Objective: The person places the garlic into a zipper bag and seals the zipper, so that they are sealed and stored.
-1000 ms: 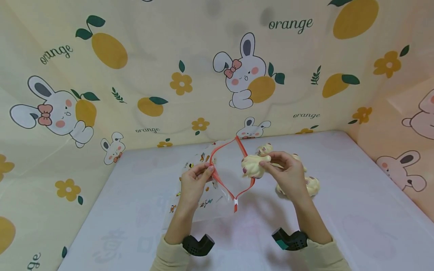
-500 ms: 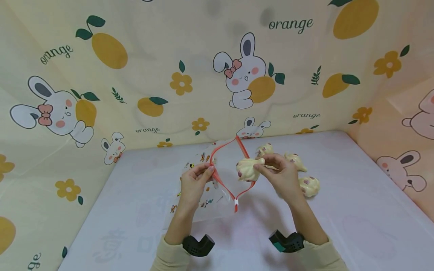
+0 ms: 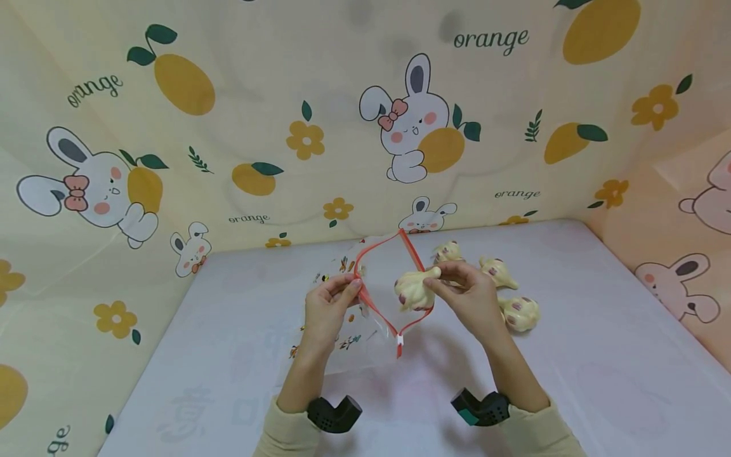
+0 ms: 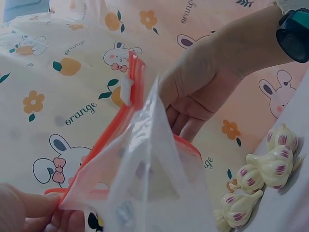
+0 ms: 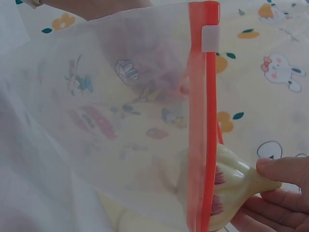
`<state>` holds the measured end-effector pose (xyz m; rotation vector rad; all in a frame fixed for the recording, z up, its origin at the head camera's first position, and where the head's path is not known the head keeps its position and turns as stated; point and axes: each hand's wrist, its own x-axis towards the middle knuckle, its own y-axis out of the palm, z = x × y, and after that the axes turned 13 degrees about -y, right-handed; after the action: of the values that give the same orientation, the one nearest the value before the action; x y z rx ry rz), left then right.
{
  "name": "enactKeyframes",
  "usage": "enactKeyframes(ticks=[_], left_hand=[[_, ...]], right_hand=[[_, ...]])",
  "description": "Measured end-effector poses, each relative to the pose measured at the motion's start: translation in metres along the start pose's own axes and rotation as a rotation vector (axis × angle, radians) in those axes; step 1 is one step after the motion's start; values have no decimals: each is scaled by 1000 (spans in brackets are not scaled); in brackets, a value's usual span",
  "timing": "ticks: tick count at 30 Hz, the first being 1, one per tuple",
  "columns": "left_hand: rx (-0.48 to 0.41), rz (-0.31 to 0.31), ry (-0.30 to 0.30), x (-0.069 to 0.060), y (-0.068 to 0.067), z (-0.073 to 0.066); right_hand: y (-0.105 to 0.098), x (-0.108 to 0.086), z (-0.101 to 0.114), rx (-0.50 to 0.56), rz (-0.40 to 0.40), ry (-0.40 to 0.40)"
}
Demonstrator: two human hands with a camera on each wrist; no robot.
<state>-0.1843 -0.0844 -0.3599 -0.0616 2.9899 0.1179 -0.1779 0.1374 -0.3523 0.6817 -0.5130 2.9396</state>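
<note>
A garlic bulb (image 3: 415, 292), cream with purple streaks, is held in the air at the open mouth of a clear bag (image 3: 368, 352). Its round end points into the opening; in the right wrist view part of it shows dimly through the plastic, behind the rim. The right hand (image 3: 471, 295) pinches the bulb's stem between thumb and fingers, so those fingertips are close together.

The bag has an orange-red rim (image 3: 412, 251), spread into a diamond shape, with a white slider (image 3: 400, 340) at the end nearest the person. Small colourful pictures are printed on its sides. The left hand (image 3: 331, 308) pinches the left side of the rim between thumb and fingers.

Beyond and to the right of the right hand, other bulbs (image 3: 521, 314) lie on a white table (image 3: 594, 343); the left wrist view shows at least four, some touching. Each wrist wears a black camera (image 3: 335, 414) beside a pale sleeve (image 3: 288, 431). Behind everything hangs a yellow backdrop (image 3: 342, 51) printed with rabbits, oranges, flowers and the word "orange".
</note>
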Motion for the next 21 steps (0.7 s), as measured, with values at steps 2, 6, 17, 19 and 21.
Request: enactKeyframes(ticks=[2,6,17,19,21], left_hand=[[-5,0,3,0,0,0],[-18,-5,15,0,0,-1],[-12,-15,27,2,-2,0],[-12,-17,23,2,-2,0],[-12,-15,19,2,-2,0]], right_hand=[[0,0,-1,2,2,-14],[-1,0,-5,-10,13,-35],[-24,6,-17,-114,49,-34],[-30,7,-19,-153,53,-32],[-36,7,-21,-178,57,-16]])
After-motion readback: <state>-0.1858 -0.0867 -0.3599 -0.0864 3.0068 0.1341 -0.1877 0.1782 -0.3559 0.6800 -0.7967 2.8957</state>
